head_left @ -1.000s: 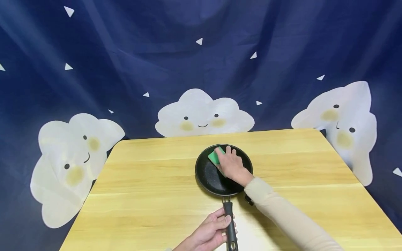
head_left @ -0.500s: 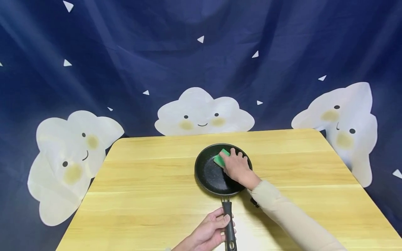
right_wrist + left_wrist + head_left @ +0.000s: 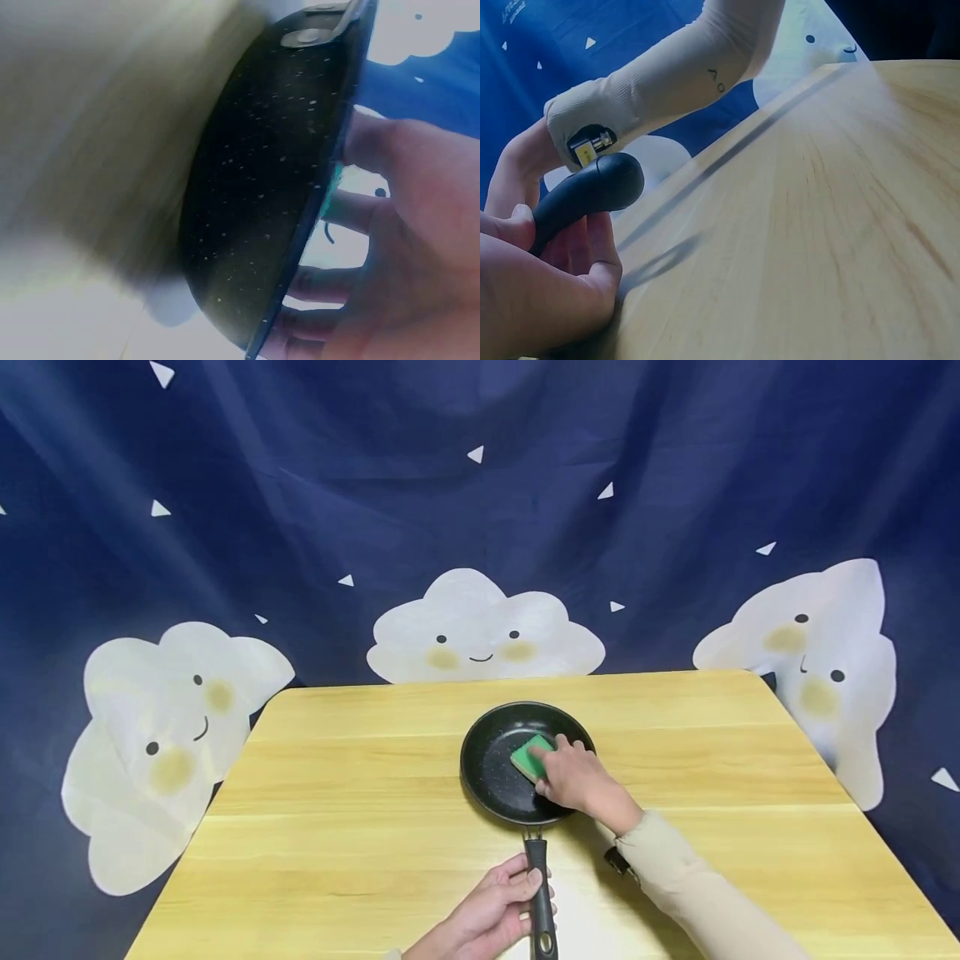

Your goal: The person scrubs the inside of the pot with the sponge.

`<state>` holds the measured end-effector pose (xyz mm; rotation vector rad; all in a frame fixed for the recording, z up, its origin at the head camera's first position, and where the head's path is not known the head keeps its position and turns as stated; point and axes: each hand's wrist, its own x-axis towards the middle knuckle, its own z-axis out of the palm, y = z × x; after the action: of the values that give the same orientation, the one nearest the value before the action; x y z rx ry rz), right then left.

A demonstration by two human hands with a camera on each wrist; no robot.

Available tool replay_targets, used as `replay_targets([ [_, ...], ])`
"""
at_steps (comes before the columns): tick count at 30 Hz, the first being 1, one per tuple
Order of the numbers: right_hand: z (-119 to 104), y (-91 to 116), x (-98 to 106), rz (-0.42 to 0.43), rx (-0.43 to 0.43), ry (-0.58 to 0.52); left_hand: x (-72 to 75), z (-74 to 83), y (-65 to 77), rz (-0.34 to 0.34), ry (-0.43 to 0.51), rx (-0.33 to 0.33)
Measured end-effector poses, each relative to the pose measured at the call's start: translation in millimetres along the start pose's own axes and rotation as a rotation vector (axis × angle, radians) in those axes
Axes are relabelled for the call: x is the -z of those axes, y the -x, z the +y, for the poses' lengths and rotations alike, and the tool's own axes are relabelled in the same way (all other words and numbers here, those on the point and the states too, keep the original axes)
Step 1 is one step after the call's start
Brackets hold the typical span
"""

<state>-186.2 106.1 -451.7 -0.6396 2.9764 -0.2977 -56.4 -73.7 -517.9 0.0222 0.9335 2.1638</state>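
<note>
A black frying pan (image 3: 491,777) with pale speckles is held over the wooden table, its black handle (image 3: 537,852) pointing toward me. My left hand (image 3: 491,910) grips that handle, thumb on top and fingers wrapped beneath. Inside the pan, my right hand (image 3: 581,783) holds a green sponge (image 3: 527,762) with a paler underside against the pan's bottom. In the left wrist view, the rounded handle end (image 3: 615,184) sticks out of my left hand (image 3: 547,300). The right wrist view shows the pan's speckled outside (image 3: 255,172); its rim hides most of the sponge (image 3: 331,191) and the right fingertips.
The light wooden table (image 3: 337,827) spreads out below the pan. Behind it hangs a dark blue curtain (image 3: 375,485) printed with white clouds and triangles. A beige sleeve (image 3: 697,885) with a small black wrist device (image 3: 617,861) covers my right arm.
My right hand has slid the sponge across the pan's inside, to the right and then toward me. The left hand keeps its grip on the handle; the pan has shifted slightly left.
</note>
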Motion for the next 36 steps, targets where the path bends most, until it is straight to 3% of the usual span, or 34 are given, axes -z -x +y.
replay_targets([
  [12,3,21,14,-0.087,0.1,-0.229,-1.6,3.3,-3.2,-0.029,-0.005,0.008],
  [17,9,35,20,-0.082,0.146,-0.316,-0.3,5.9,-4.1,-0.023,0.006,0.031],
  [25,35,52,31,0.1,0.182,-0.406,3.1,7.8,-2.8,-0.045,0.022,0.057],
  [31,61,55,31,0.25,0.061,-0.419,5.1,5.3,-2.1,-0.069,0.012,0.058],
  [36,85,55,26,0.373,-0.024,-0.364,5.7,3.5,-2.4,-0.061,-0.01,0.047],
])
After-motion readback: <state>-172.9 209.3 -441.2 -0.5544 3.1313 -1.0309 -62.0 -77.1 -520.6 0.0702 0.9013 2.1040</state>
